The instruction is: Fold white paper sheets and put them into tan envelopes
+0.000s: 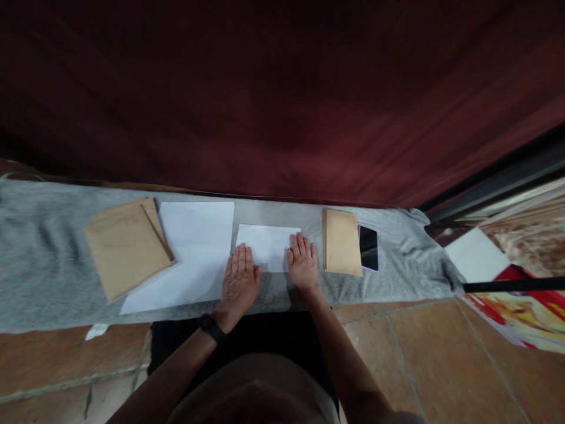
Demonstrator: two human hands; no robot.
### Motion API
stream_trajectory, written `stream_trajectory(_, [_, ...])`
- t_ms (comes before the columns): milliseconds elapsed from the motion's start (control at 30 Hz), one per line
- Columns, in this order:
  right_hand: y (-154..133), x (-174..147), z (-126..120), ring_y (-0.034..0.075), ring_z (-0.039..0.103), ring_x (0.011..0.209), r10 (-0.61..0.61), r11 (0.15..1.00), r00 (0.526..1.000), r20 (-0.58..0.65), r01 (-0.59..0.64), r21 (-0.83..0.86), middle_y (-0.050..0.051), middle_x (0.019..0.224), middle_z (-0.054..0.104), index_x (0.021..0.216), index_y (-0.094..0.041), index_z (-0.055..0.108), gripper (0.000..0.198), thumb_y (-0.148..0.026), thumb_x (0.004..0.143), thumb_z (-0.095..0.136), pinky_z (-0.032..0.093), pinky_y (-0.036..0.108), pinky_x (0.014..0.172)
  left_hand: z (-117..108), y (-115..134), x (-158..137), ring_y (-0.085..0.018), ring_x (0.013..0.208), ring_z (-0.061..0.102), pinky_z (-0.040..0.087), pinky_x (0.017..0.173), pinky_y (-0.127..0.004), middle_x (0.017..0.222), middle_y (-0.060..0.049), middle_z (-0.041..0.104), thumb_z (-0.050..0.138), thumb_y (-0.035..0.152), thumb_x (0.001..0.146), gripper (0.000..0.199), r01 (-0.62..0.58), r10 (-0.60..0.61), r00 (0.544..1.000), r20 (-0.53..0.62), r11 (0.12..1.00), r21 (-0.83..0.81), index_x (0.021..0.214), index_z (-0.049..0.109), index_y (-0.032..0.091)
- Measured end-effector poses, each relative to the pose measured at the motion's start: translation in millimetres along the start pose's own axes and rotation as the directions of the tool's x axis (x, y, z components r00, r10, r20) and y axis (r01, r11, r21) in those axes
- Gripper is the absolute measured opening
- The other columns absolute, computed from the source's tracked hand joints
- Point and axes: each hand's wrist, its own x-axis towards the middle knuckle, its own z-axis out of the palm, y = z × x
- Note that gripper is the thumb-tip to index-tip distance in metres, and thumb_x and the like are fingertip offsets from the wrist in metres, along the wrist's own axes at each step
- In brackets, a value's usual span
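Note:
A folded sheet of white paper (269,248) lies flat in front of me on the grey cloth. My left hand (241,277) rests palm down on its left end, fingers stretched out. On its right end lies my right hand (302,262), also flat with the fingers extended. Larger white paper sheets (198,235) are spread just left of my left hand. Brown envelopes (128,247) partly cover those sheets at the far left. To the right of my right hand is a small stack of brown envelopes (343,241).
A phone (368,248) with a dark screen lies beside the right envelopes. The grey cloth (404,259) covers a long narrow surface against a dark red panel (282,118). Tiled floor (419,353) is in front. A colourful printed bag or sheet (525,315) sits at the right.

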Motion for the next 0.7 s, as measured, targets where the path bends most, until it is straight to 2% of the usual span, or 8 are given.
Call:
stream_trajectory(100, [-1, 0, -1, 0.028, 0.032, 0.151, 0.006, 1.0, 1.0, 0.005, -0.006, 0.011, 0.011, 0.162, 0.037, 0.158, -0.019, 0.036, 0.052, -0.034, 0.108, 0.033, 0.022, 0.054, 0.123, -2, 7, 14, -0.03, 0.156, 0.02, 0.026, 0.125, -0.052, 0.165, -0.02, 0.028, 0.03, 0.034, 0.103, 0.064, -0.095, 0.096, 0.995, 0.016, 0.995, -0.03, 0.159, 0.023, 0.005])
stream_trajectory(200, [-1, 1, -1, 0.027, 0.031, 0.151, 0.012, 1.0, 1.0, 0.014, -0.012, 0.012, 0.01, 0.163, 0.037, 0.158, -0.019, 0.036, 0.053, -0.034, 0.108, 0.033, 0.021, 0.053, 0.123, 2, 12, 33, -0.028, 0.156, 0.019, 0.024, 0.126, -0.05, 0.165, -0.017, 0.03, 0.029, 0.033, 0.103, 0.062, -0.159, 0.161, 0.985, 0.061, 0.986, -0.042, 0.158, 0.027, 0.006])
stream_trajectory(333, [-1, 0, -1, 0.027, 0.03, 0.152, 0.009, 1.0, 1.0, 0.02, -0.01, 0.01, 0.011, 0.163, 0.036, 0.158, -0.019, 0.035, 0.053, -0.034, 0.108, 0.033, 0.022, 0.053, 0.123, 12, 7, 47, -0.029, 0.155, 0.022, 0.023, 0.126, -0.052, 0.163, -0.018, 0.034, 0.029, 0.035, 0.103, 0.06, -0.162, 0.163, 0.982, 0.09, 0.987, -0.024, 0.155, 0.035, 0.006])
stream_trajectory(500, [-4, 1, -3, 0.029, 0.032, 0.151, 0.026, 1.0, 1.0, 0.003, -0.026, 0.017, 0.013, 0.162, 0.037, 0.156, -0.015, 0.039, 0.052, -0.031, 0.108, 0.034, 0.021, 0.055, 0.123, 17, 3, 44, -0.029, 0.155, 0.023, 0.02, 0.126, -0.052, 0.164, -0.017, 0.034, 0.029, 0.036, 0.104, 0.06, -0.173, 0.172, 0.982, 0.076, 0.985, 0.008, 0.156, 0.035, 0.006])
stream_trajectory(600, [-18, 6, -5, 0.027, 0.034, 0.15, 0.043, 0.998, 0.999, -0.012, -0.043, 0.048, 0.016, 0.16, 0.039, 0.156, -0.011, 0.038, 0.052, -0.028, 0.107, 0.032, 0.023, 0.054, 0.124, 15, 4, 43, -0.029, 0.155, 0.022, 0.019, 0.127, -0.052, 0.164, -0.017, 0.033, 0.03, 0.036, 0.103, 0.06, -0.172, 0.17, 0.982, 0.076, 0.985, 0.015, 0.155, 0.035, 0.006])
stream_trajectory(700, [-40, 13, -3, 0.025, 0.032, 0.152, -0.045, 0.994, 0.999, 0.018, 0.043, 0.098, 0.013, 0.162, 0.037, 0.156, -0.011, 0.038, 0.052, -0.03, 0.108, 0.03, 0.025, 0.048, 0.124, 14, 3, 43, -0.029, 0.156, 0.02, 0.019, 0.127, -0.051, 0.164, -0.017, 0.032, 0.031, 0.03, 0.101, 0.059, -0.18, 0.178, 0.979, 0.096, 0.984, 0.014, 0.156, 0.035, 0.006])
